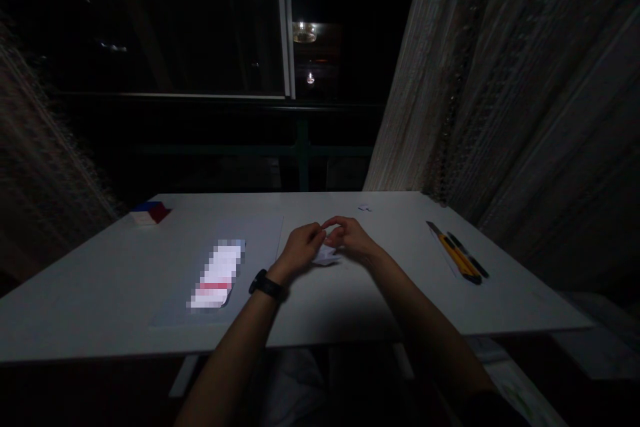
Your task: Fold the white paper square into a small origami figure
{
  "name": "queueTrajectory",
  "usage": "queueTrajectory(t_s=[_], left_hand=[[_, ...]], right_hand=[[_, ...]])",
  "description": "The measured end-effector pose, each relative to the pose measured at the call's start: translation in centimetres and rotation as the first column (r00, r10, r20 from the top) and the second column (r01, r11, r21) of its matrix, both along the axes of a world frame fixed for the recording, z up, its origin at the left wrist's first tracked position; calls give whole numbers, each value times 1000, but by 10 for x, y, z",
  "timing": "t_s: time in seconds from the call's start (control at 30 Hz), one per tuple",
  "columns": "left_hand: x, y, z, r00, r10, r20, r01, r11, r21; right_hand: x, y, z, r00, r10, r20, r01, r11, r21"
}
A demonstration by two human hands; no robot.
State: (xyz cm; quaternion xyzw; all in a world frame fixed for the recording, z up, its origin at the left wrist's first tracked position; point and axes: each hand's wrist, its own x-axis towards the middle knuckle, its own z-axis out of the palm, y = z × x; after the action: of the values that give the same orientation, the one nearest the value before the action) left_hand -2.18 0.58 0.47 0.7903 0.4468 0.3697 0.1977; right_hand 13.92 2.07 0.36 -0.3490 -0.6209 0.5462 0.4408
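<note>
Over the middle of the white table (360,307), my left hand (301,247) and my right hand (350,236) meet at the fingertips. A small piece of white paper (326,255), which looks folded, is between them. My left thumb and fingers are closed on its left side. On the other side, the bent fingers of my right hand pinch toward its upper part. My hands hide much of the paper, and dim light blurs its folds. A black watch (267,285) is on my left wrist.
A lit phone (217,275) lies on a pale sheet (265,230) to the left. Farther back stands a blue, red and white block (150,213). A yellow utility knife (454,253) and a black pen (467,255) lie right; small scraps (365,208) lie behind my hands.
</note>
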Motion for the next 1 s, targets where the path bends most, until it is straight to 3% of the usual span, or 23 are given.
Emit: queueTrajectory(t_s=[0.17,0.43,0.57,0.77,1.0], left_hand=[[0,2,-5,998,-26,50,27,999,-32],[-1,5,-9,994,-87,69,90,995,-38],[-2,4,-6,989,-92,120,99,993,-58],[-2,1,0,989,-75,128,86,993,-85],[-1,0,2,988,-91,125,104,989,-106]], right_hand=[[3,-1,1,993,77,94,-82,995,50],[7,-2,3,986,149,73,-153,987,51],[10,-1,5,982,175,71,-179,983,52],[10,0,6,991,112,74,-117,991,72],[13,3,3,980,196,26,-197,978,62]])
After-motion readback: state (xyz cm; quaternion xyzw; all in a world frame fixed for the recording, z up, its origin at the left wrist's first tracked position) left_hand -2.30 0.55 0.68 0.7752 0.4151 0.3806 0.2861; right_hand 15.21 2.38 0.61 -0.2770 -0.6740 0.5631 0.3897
